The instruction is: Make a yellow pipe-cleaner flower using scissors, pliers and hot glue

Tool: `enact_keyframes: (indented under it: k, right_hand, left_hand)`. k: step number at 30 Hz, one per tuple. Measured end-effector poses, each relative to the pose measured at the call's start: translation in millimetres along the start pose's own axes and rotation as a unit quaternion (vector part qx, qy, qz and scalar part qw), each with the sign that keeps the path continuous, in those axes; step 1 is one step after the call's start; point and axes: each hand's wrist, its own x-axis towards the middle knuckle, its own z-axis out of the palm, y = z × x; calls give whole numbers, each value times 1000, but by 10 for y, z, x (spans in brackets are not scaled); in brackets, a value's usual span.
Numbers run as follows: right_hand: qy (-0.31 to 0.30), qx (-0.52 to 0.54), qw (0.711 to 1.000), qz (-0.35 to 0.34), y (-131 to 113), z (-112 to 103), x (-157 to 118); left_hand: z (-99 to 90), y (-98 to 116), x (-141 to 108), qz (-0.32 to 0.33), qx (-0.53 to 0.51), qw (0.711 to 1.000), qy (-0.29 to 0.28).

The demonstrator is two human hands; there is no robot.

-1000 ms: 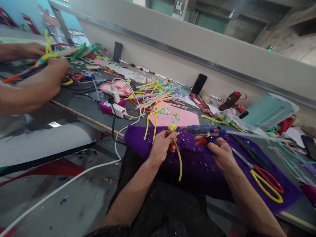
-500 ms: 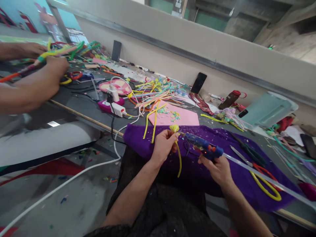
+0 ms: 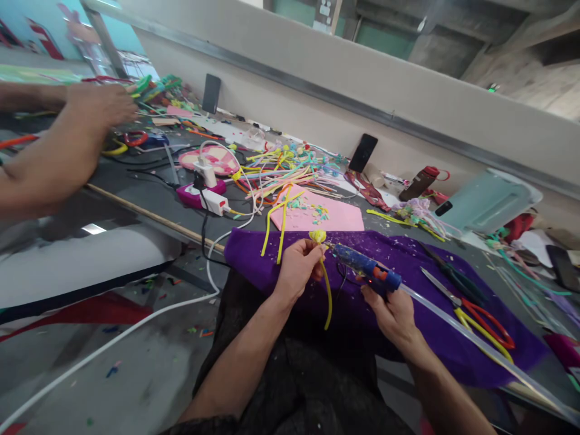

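Note:
My left hand (image 3: 296,269) pinches a yellow flower (image 3: 318,235) just under its head, and its yellow stem (image 3: 328,296) hangs down below my fingers. My right hand (image 3: 392,311) is wrapped round the handle of a blue glue gun (image 3: 367,264). The gun's nozzle points left, close to the base of the flower; whether it touches cannot be made out. A long clear glue stick (image 3: 475,338) runs out of the gun's back end. Beneath both hands lies a purple cloth (image 3: 421,284). Scissors with red and yellow handles (image 3: 487,323) rest on it to the right.
A pink sheet (image 3: 344,214) with foam scraps lies ahead, two yellow strips across its left side. Farther back are many coloured sticks (image 3: 294,172), a power strip (image 3: 202,196) with cables and a phone (image 3: 363,152). A co-worker's hands (image 3: 102,106) work at far left.
The glue gun and my right hand have shifted slightly left and down. My left hand keeps its hold on the flower. The co-worker's hands have moved right, closer together.

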Motion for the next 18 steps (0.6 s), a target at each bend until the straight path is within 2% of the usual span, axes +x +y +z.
enact_keyframes:
  k: [18]
  right_hand:
    - [10, -17, 1000, -17, 22, 81, 28]
  left_hand:
    - [7, 11, -17, -4, 1, 1000, -3]
